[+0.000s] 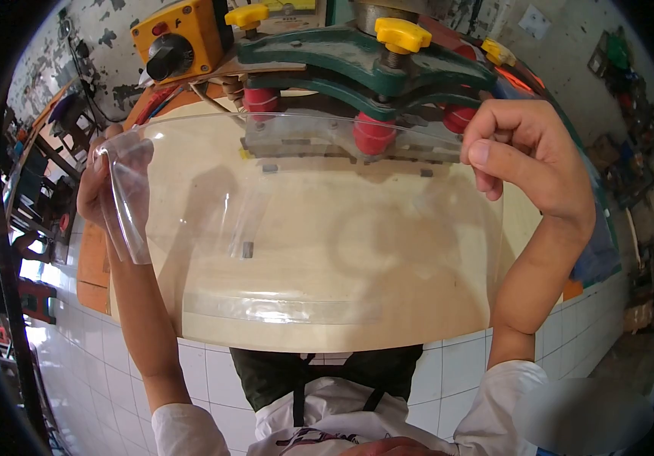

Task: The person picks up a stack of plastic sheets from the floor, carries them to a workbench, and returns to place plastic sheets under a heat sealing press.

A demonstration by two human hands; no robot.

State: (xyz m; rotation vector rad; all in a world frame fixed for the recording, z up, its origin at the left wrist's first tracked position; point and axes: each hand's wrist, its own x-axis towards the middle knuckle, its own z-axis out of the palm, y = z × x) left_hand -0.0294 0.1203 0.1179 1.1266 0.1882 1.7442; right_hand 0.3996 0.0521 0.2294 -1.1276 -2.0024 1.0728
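Note:
A clear plastic sheet (127,194) stretches across the view above a pale wooden board. At the left, my left hand (94,182) is closed on one end of it, where the film folds and hangs down. My right hand (532,152) is closed with thumb and fingers pinching the sheet's other end, beside the green clamp frame. The sheet's far edge passes in front of the red rubber feet (374,135). Near the front of the board (418,304) lies a clear strip (281,310). Several small dark marks or pieces show on the board.
A green metal clamp frame (319,53) with yellow knobs (403,35) stands at the back of the board. To its left is a yellow control box (183,42) with a black dial. A red stool (37,300) stands on the tiled floor at far left.

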